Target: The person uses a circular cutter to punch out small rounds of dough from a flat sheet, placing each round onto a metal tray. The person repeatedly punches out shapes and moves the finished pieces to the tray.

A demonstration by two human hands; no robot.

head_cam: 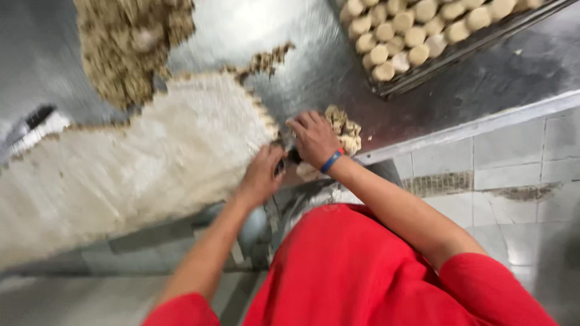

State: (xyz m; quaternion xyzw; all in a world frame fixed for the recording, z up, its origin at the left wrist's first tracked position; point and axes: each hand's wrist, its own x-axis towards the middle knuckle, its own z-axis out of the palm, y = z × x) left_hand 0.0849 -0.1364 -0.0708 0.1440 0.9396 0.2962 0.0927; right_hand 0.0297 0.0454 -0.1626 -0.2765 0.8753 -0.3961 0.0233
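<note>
A wide, pale sheet of rolled dough (139, 157) covers the left part of the steel table (314, 66); its right edge is scalloped with round cut-outs. My left hand (263, 175) is curled at that edge, closed around a small dark and metal tool (285, 156) that is mostly hidden. My right hand (314, 139), with a blue wristband, lies palm down just right of the tool. Its fingers reach over the tool and touch a small pile of crumbly dough scraps (345, 130). Blur hides what those fingers hold.
A heap of rough dough scraps (130, 42) lies at the back left. A dark tray (423, 69) with several round dough pieces sits at the back right. The table's front edge (471, 127) runs above a tiled floor (513, 181). My red shirt fills the bottom.
</note>
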